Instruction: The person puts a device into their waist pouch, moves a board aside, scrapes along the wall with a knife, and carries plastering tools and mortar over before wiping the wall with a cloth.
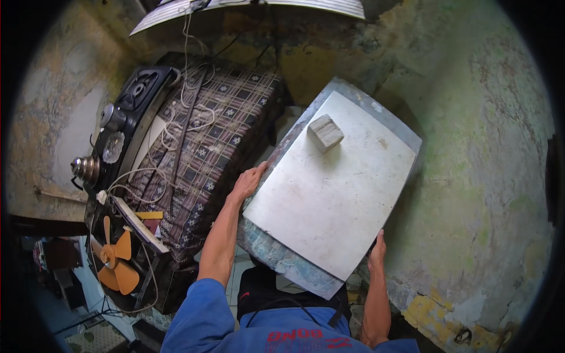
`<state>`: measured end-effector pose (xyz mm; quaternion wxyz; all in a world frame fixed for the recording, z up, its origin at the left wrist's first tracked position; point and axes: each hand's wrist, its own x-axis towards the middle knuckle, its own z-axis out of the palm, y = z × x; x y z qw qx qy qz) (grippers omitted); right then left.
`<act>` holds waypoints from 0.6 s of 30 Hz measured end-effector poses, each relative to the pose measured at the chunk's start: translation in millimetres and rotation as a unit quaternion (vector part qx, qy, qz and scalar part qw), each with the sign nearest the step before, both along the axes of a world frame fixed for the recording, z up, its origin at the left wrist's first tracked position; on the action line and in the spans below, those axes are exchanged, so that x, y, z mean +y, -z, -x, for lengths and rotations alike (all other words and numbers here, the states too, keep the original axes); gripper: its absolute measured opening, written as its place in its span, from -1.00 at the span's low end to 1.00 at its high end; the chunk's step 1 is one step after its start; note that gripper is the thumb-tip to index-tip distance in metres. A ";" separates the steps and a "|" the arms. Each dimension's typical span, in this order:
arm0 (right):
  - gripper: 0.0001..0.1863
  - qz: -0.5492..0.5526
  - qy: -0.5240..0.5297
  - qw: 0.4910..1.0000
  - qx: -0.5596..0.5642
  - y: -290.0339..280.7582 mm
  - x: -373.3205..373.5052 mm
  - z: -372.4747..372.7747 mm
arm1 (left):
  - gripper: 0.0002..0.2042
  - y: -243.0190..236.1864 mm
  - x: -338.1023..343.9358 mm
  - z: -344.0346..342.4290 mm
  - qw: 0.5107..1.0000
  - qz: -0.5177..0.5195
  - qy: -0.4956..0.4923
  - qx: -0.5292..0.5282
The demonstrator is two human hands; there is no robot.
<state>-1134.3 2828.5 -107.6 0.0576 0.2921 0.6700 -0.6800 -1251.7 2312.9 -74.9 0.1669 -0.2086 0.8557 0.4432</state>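
A worn blue-grey tabletop [266, 240] stands at a slant before me, its underside and any legs hidden. On it lies a white board [329, 206], scuffed and a little smaller than the top. Toward the far end of that board sits a grey wooden block [325, 133]. My left hand [249, 181] holds the tabletop's left edge, its fingers partly tucked out of sight. At the near right edge, my right hand [378, 254] grips the same tabletop, with its other fingers hidden below.
Left of the tabletop is a surface under a checked cloth [235, 112], with a tangled white cord [170, 132] on it. Beyond are a black gas stove [140, 88], metal pots [86, 169] and an orange fan [115, 259]. A stained green wall [477, 176] rises close on the right.
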 end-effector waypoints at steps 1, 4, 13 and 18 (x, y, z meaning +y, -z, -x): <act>-0.23 0.009 0.012 1.000 -0.027 -1.7 -10.4 -1.9 | -0.15 -1.1 -3.2 -2.8 1.000 0.001 -0.009 -0.003; -0.21 0.016 0.048 0.998 -0.030 4.0 -20.4 -2.0 | -0.12 -12.5 -0.6 -3.4 0.999 0.046 0.011 -0.002; -0.20 0.020 0.062 0.997 -0.041 -0.8 -36.5 -12.3 | -0.11 -16.7 -17.5 -26.5 0.999 0.041 0.011 0.010; -0.23 0.043 0.044 0.997 -0.035 -7.7 -48.5 -25.6 | -0.14 -16.4 -29.9 -51.2 0.999 0.045 -0.010 0.016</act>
